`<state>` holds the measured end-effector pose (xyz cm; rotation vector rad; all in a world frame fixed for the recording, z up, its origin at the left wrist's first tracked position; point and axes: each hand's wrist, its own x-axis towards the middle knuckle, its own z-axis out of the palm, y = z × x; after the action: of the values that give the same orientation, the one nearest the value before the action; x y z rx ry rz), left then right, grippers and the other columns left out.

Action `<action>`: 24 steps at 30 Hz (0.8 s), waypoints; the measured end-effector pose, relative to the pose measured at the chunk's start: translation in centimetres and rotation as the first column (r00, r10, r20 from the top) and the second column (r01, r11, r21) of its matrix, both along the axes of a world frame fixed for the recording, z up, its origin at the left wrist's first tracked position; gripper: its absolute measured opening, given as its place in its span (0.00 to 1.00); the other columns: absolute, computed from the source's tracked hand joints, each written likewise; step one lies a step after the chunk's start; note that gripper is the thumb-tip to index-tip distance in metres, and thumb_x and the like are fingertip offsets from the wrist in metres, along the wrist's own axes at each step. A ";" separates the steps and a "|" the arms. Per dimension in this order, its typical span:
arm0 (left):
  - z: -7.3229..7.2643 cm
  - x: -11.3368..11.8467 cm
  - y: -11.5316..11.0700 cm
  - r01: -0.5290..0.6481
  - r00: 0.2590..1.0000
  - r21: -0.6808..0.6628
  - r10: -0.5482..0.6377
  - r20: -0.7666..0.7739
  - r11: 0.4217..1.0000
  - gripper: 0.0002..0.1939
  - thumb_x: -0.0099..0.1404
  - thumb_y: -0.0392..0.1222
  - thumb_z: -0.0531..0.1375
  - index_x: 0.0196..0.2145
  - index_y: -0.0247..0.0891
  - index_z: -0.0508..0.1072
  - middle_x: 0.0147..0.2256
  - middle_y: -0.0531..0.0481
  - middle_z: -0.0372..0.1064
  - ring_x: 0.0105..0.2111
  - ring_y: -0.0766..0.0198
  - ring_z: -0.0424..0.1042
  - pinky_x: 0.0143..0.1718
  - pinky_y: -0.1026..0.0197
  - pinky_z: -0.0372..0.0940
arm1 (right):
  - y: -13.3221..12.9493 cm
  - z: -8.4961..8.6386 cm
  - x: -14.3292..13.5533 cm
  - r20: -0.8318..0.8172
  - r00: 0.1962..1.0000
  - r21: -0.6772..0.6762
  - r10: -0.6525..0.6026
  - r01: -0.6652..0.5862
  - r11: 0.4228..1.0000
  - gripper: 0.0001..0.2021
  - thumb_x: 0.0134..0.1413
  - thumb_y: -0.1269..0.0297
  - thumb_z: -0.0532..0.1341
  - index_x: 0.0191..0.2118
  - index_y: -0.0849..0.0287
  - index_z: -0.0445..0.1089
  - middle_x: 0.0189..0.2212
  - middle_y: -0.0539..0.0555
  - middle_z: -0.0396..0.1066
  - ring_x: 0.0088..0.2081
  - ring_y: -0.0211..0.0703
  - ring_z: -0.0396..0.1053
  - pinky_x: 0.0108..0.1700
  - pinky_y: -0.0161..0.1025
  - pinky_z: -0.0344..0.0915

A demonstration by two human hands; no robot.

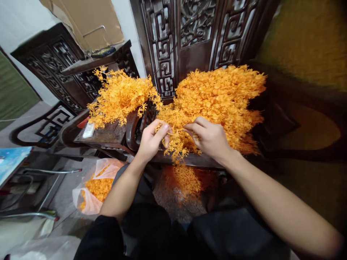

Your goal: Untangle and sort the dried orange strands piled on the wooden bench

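Note:
My left hand (153,140) is closed, thumb against fingers, on a thin orange branching sprig (177,139) that looks like moulded plastic. From the other side, my right hand (210,139) pinches at the same orange strands, its fingertips partly hidden among them. Right behind both hands rises a large heap of orange sprigs (219,97) on a dark carved wooden seat. To the left, a smaller orange pile (121,95) lies on a wooden side table (108,133). More orange pieces (187,182) lie below the seat edge, between my knees.
A pinkish-white plastic bag (92,200) holding orange bits stands on the floor at left. Carved dark wooden chair backs (195,54) stand behind the heap. Metal-legged furniture (51,170) with a blue top is at far left, and cardboard (92,21) leans at the back.

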<state>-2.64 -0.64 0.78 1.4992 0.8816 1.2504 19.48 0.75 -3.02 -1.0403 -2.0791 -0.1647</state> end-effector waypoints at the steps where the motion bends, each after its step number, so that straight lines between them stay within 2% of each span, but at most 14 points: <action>1: -0.1 0.1 0.3 -0.026 1.000 -0.009 0.026 -0.001 1.000 0.17 0.69 0.58 0.63 0.37 0.39 0.74 0.23 0.55 0.70 0.16 0.71 0.67 0.20 0.65 0.60 | -0.2 0.1 -0.1 0.010 1.000 -0.003 -0.004 0.004 1.000 0.11 0.71 0.61 0.59 0.44 0.58 0.79 0.33 0.55 0.73 0.30 0.40 0.68 0.29 0.39 0.56; 4: -0.6 0.4 0.9 -0.071 0.995 -0.126 0.060 -0.083 0.990 0.15 0.67 0.54 0.66 0.39 0.38 0.74 0.23 0.56 0.69 0.17 0.69 0.70 0.20 0.66 0.62 | -0.6 -0.1 -0.8 0.060 0.998 -0.016 -0.011 0.012 1.000 0.13 0.71 0.59 0.58 0.45 0.56 0.80 0.32 0.54 0.72 0.29 0.39 0.66 0.29 0.40 0.54; 7: -1.0 0.6 1.1 -0.006 0.988 -0.333 -0.045 -0.146 0.943 0.13 0.65 0.48 0.68 0.33 0.37 0.71 0.25 0.52 0.72 0.21 0.66 0.75 0.24 0.65 0.68 | -0.4 -0.5 -1.4 0.115 0.993 -0.028 -0.021 0.024 0.999 0.13 0.71 0.60 0.58 0.43 0.55 0.81 0.31 0.54 0.72 0.27 0.39 0.64 0.27 0.40 0.51; 9: -1.2 0.4 1.2 0.003 0.992 -0.369 -0.050 -0.119 0.929 0.13 0.62 0.43 0.69 0.30 0.37 0.68 0.27 0.50 0.74 0.25 0.64 0.77 0.28 0.63 0.72 | 0.0 -0.5 -1.3 0.078 0.997 -0.034 -0.014 0.017 0.999 0.12 0.70 0.61 0.59 0.42 0.56 0.80 0.32 0.54 0.73 0.28 0.39 0.66 0.27 0.40 0.54; 12: -1.4 0.0 1.8 -0.044 0.997 -0.290 0.060 0.044 0.956 0.14 0.56 0.35 0.70 0.33 0.37 0.67 0.31 0.52 0.74 0.30 0.65 0.78 0.34 0.62 0.73 | 0.6 0.4 -0.5 -0.157 0.988 -0.046 0.009 -0.016 0.999 0.09 0.67 0.60 0.63 0.41 0.57 0.80 0.34 0.56 0.75 0.33 0.42 0.72 0.34 0.40 0.64; 15: -1.6 -0.3 2.5 -0.081 0.965 -0.228 0.133 0.225 0.970 0.20 0.49 0.30 0.70 0.36 0.38 0.66 0.34 0.54 0.72 0.34 0.66 0.77 0.40 0.60 0.74 | 0.4 1.6 0.3 -0.450 0.892 -0.132 -0.032 -0.031 0.991 0.08 0.63 0.58 0.67 0.35 0.56 0.80 0.32 0.54 0.77 0.34 0.44 0.74 0.39 0.42 0.68; 17: -1.8 -0.1 2.6 -0.097 0.948 -0.202 0.152 0.280 0.975 0.23 0.47 0.28 0.69 0.37 0.39 0.65 0.35 0.56 0.69 0.34 0.68 0.75 0.43 0.60 0.73 | -0.2 2.0 0.3 -0.539 0.840 -0.304 -0.066 -0.121 0.945 0.10 0.61 0.56 0.68 0.32 0.56 0.79 0.30 0.53 0.78 0.33 0.44 0.75 0.39 0.42 0.69; 19: -2.3 0.4 2.4 -0.097 0.948 -0.183 0.147 0.282 0.978 0.25 0.45 0.27 0.70 0.38 0.40 0.64 0.34 0.57 0.66 0.34 0.70 0.73 0.44 0.60 0.71 | -0.9 2.1 -0.2 -0.523 0.850 -0.507 -0.067 -0.247 0.826 0.12 0.60 0.53 0.67 0.32 0.56 0.80 0.29 0.52 0.79 0.32 0.45 0.76 0.40 0.42 0.69; 21: -2.8 1.1 2.0 -0.092 0.966 -0.144 0.123 0.228 0.985 0.26 0.46 0.28 0.71 0.38 0.41 0.63 0.33 0.58 0.63 0.33 0.71 0.70 0.41 0.63 0.69 | -1.3 1.8 -1.0 -0.482 0.875 -0.632 -0.048 -0.309 0.711 0.14 0.59 0.51 0.67 0.33 0.56 0.82 0.31 0.52 0.81 0.34 0.46 0.77 0.41 0.43 0.70; 22: -3.1 1.5 1.8 -0.089 0.977 -0.105 0.108 0.185 0.990 0.26 0.47 0.29 0.71 0.38 0.41 0.63 0.33 0.58 0.62 0.32 0.71 0.68 0.38 0.65 0.67 | -1.4 1.7 -1.4 -0.473 0.880 -0.653 -0.048 -0.314 0.689 0.14 0.59 0.50 0.67 0.35 0.56 0.82 0.32 0.53 0.81 0.34 0.47 0.77 0.42 0.43 0.70; 24: -3.3 2.1 1.4 -0.088 0.992 -0.007 0.088 0.096 0.996 0.24 0.49 0.29 0.71 0.38 0.40 0.63 0.31 0.58 0.62 0.31 0.71 0.65 0.34 0.66 0.63 | -1.3 1.3 -1.9 -0.479 0.875 -0.639 -0.064 -0.298 0.709 0.15 0.58 0.50 0.67 0.35 0.58 0.82 0.33 0.54 0.81 0.35 0.47 0.77 0.42 0.43 0.69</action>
<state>-0.58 0.81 -2.50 1.3988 0.8937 1.3732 17.63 -0.58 -1.72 -1.2045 -1.7407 0.9481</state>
